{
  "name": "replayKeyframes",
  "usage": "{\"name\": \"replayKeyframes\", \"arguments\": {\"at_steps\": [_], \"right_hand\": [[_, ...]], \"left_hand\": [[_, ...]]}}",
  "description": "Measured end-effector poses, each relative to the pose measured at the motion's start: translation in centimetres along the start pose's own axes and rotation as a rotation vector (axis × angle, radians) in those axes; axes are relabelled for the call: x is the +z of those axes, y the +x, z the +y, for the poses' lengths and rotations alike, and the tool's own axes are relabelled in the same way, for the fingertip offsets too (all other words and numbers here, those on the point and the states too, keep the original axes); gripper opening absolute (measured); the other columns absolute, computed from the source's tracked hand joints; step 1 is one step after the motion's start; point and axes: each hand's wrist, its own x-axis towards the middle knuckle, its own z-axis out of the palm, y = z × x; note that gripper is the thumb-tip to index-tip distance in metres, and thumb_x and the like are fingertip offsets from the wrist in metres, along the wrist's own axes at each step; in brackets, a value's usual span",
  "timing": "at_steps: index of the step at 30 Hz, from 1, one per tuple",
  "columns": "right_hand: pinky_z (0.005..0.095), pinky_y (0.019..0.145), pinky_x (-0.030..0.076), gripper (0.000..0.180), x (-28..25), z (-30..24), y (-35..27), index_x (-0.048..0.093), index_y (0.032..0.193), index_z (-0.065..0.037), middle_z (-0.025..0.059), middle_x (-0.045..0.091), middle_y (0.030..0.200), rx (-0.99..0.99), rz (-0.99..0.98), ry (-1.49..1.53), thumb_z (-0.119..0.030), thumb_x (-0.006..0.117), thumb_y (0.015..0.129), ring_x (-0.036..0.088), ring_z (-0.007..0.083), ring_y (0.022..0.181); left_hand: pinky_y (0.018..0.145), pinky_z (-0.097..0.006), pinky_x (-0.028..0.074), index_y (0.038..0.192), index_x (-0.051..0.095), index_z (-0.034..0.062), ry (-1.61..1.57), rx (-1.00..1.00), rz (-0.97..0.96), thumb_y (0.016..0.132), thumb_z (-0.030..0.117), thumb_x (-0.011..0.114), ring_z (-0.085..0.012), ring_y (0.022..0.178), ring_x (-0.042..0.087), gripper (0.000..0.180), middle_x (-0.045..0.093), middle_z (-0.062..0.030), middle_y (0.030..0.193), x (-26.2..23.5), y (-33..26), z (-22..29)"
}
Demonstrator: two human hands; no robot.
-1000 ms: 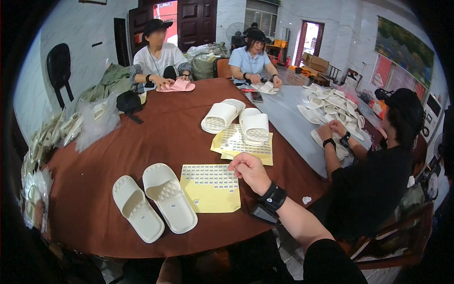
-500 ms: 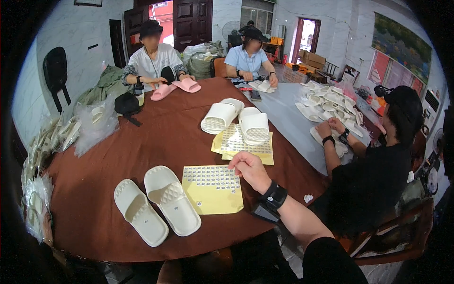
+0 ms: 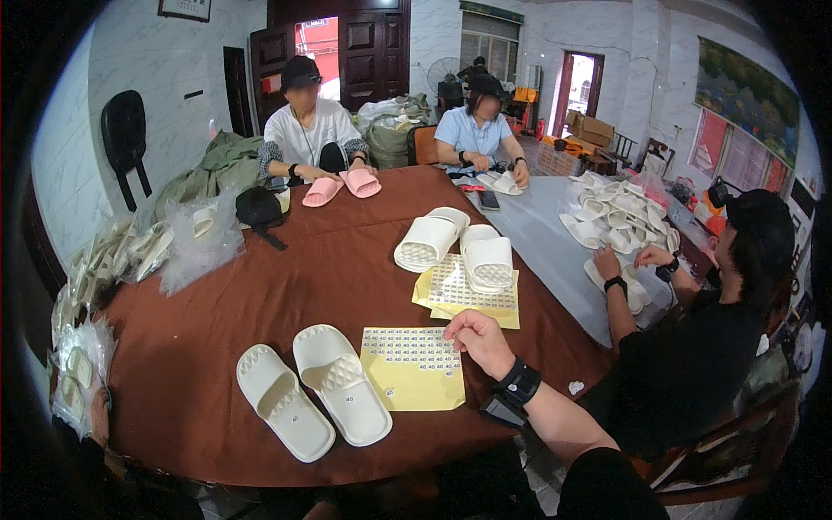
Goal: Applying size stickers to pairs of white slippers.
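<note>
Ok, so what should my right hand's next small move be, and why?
I'd probably slide the nearest white slippers aside: each already carries a small label. Your right hand is at the far right corner of the yellow label sheet, holding no slipper, so it looks available.

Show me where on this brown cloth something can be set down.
The widest bare stretch of brown cloth lies between the pink slippers, the bagged slippers and the nearer white slippers. A narrower one lies between the right hand and the grey table. It is crowded around the yellow sheet and the farther white slippers.
</note>
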Motion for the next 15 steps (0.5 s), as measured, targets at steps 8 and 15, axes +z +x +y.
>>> {"name": "replayKeyframes", "arguments": {"at_steps": [8,15], "right_hand": [[0.0193,0.059,0.044,0.016,0.1,0.0,-0.5,0.058,0.085,-0.002,0.0016,0.061,0.081,-0.011,-0.001,0.052,0.004,0.044,0.081,0.051,0.0062,0.064],[0.02,0.059,0.044,0.017,0.1,-0.1,-0.6,0.058,0.084,-0.003,0.0017,0.061,0.08,-0.025,-0.019,0.055,0.005,0.043,0.082,0.051,0.0058,0.064]], "left_hand": [[0.092,-0.05,0.038,0.115,0.059,0.0099,0.032,-0.041,-0.072,0.086,0.025,0.058,-0.0326,0.113,0.05,0.033,0.049,-0.0208,0.127,-0.1,-0.3,1.1],[0.092,-0.05,0.038,0.115,0.059,0.0103,0.116,-0.099,-0.171,0.086,0.026,0.058,-0.0326,0.113,0.05,0.033,0.048,-0.0209,0.128,0.7,-0.6,1.7]]}}
